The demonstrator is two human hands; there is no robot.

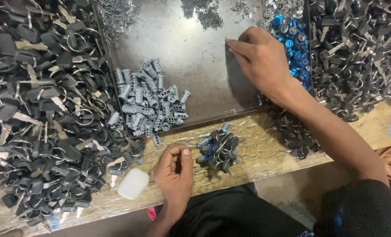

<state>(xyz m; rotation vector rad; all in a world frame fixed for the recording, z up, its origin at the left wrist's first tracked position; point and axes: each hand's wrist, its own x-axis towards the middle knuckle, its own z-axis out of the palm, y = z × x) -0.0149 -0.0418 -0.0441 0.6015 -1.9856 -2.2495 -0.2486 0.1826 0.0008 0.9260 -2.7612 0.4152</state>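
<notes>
Contact is made by the right hand (261, 61) at the tray's (195, 48) far right corner, fingers extended flat, nothing visibly gripped. The left hand (174, 171) is pinched shut at the desk's (265, 149) near edge, its contents not discernible; the assembled lock pile (218, 149) lies just to its right.

Dim overhead light glares off the metal tray (191, 26), hands cast soft shadows, and the edges look slightly blurred.

**Layout of the workbench as seen from above**

A metal tray (195, 57) lies at centre, far from the person, on the bench (257, 153). In it, a heap of lock cylinders (149, 98) sits at its near left; small pins (116, 15) lie along its far edge; round caps (292, 41) fill its right side. Piles of keys (42, 109) lie left of the tray, more keys (362, 48) right. Before the tray rests a cluster of assembled locks (218, 149), with the left hand (174, 173) just left of it and a small box (133, 184) further left. The right hand (259, 61) rests in the tray.
</notes>
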